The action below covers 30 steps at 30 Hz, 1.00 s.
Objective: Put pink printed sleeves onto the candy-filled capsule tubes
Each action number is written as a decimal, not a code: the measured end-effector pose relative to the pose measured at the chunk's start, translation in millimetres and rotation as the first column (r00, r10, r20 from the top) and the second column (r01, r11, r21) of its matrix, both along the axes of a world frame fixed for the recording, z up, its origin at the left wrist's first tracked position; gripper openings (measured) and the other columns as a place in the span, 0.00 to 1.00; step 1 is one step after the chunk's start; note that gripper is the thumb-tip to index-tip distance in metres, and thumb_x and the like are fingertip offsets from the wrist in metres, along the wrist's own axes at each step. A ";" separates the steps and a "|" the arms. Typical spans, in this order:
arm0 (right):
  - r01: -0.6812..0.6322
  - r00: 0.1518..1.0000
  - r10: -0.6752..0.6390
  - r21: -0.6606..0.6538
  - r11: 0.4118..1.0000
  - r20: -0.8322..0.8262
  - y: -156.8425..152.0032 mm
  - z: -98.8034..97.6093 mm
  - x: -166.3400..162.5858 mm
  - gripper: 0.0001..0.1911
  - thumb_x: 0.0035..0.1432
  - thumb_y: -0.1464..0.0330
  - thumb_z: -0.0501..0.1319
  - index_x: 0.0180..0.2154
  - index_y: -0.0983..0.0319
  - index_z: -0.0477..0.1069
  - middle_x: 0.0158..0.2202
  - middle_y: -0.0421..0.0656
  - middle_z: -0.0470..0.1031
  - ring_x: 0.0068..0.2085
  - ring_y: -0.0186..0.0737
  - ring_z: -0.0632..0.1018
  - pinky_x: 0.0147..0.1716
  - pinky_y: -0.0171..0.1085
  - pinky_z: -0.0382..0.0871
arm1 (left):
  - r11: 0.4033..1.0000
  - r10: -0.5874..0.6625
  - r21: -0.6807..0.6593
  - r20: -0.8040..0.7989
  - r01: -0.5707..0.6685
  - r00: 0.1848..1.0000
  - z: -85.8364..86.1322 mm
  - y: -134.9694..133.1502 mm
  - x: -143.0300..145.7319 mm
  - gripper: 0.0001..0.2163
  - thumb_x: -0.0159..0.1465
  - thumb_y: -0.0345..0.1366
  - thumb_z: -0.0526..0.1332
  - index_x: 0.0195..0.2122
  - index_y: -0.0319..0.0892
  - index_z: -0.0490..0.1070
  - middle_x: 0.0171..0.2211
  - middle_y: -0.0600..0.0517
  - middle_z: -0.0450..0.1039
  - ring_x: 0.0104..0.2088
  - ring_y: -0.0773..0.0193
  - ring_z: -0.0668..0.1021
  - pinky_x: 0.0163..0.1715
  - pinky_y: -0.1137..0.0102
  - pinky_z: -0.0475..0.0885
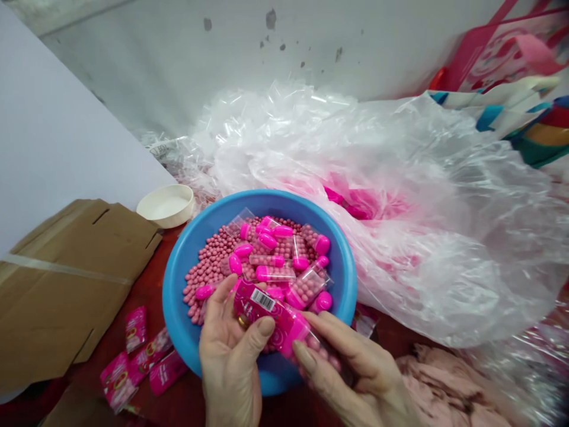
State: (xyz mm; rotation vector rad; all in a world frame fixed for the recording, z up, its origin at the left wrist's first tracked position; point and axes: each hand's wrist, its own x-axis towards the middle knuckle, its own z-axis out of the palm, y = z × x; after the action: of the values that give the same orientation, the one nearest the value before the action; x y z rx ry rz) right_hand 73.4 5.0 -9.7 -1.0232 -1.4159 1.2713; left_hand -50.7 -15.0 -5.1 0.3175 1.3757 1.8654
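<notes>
Your left hand (235,351) pinches the barcoded pink sleeve (252,303), your right hand (367,372) the bead-filled tube (326,354), seemingly mid-fitting; keep them aligned.

Gripping a bead-filled clear tube (326,354) in the right hand (367,373), holding a pink barcoded wrapper (278,317) at the tube's pink end in the left hand (233,356). Working over a blue basin (172,279) of pink beads (213,249) and pink-capped tubes (275,273). Looking past it onto clear plastic bags (413,243), and leftward onto flattened cardboard (80,284) and printed packets (116,376).
</notes>
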 end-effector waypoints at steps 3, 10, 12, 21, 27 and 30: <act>0.024 0.999 -0.026 -0.034 0.999 -0.048 0.3 1.1 -1.6 0.08 0.48 0.67 0.67 0.32 0.48 0.80 0.21 0.34 0.69 0.21 0.29 0.69 0.20 0.24 0.68 | 0.993 -0.121 0.000 0.096 0.122 0.988 -0.3 0.6 1.1 0.19 0.46 0.31 0.74 0.40 0.42 0.76 0.34 0.49 0.81 0.32 0.60 0.81 0.33 0.70 0.77; 0.133 0.984 -0.146 -0.116 0.984 -0.106 -5.5 -5.6 -5.6 0.10 0.46 0.66 0.70 0.35 0.51 0.81 0.23 0.36 0.75 0.22 0.31 0.73 0.23 0.28 0.72 | 0.949 -0.311 0.028 0.260 0.315 0.914 3.9 -0.1 10.7 0.12 0.48 0.36 0.73 0.35 0.42 0.80 0.29 0.49 0.81 0.33 0.57 0.81 0.40 0.64 0.75; 0.138 0.984 -0.144 -0.060 0.989 -0.107 -7.6 -7.0 -7.6 0.11 0.47 0.68 0.69 0.36 0.51 0.81 0.25 0.36 0.76 0.23 0.31 0.75 0.25 0.28 0.73 | 0.937 -0.341 0.032 0.284 0.347 0.896 6.2 0.7 12.7 0.10 0.50 0.36 0.72 0.33 0.42 0.80 0.28 0.49 0.81 0.34 0.57 0.81 0.42 0.64 0.75; 0.321 0.945 -0.324 0.309 0.895 -0.044 -21.3 -27.6 -24.1 0.25 0.52 0.77 0.64 0.51 0.50 0.73 0.40 0.38 0.78 0.34 0.35 0.79 0.37 0.30 0.76 | 0.946 -0.313 0.049 0.381 0.319 0.870 5.6 10.3 16.3 0.04 0.51 0.34 0.71 0.28 0.42 0.81 0.27 0.50 0.80 0.33 0.58 0.81 0.40 0.66 0.76; 0.303 0.952 -0.299 0.308 0.902 -0.063 -20.1 -28.8 -22.2 0.29 0.51 0.79 0.64 0.52 0.50 0.72 0.43 0.38 0.79 0.39 0.37 0.81 0.41 0.31 0.76 | 0.960 -0.275 0.054 0.362 0.275 0.891 1.6 12.3 20.4 0.03 0.56 0.36 0.68 0.28 0.43 0.81 0.27 0.50 0.80 0.37 0.58 0.81 0.42 0.67 0.75; 0.311 0.950 -0.298 0.198 0.930 -0.093 -19.4 -29.4 -20.1 0.22 0.51 0.75 0.66 0.49 0.52 0.75 0.45 0.38 0.80 0.43 0.39 0.80 0.46 0.31 0.74 | 0.942 -0.333 0.086 0.380 0.326 0.863 -0.9 9.7 23.7 0.09 0.56 0.43 0.67 0.30 0.43 0.82 0.26 0.49 0.80 0.37 0.56 0.81 0.41 0.65 0.76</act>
State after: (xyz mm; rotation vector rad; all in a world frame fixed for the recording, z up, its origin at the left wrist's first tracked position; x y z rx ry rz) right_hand 53.3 -14.4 -39.0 -1.0040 -1.2568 0.8983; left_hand -27.0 -5.3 -6.0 0.1637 0.9631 1.5519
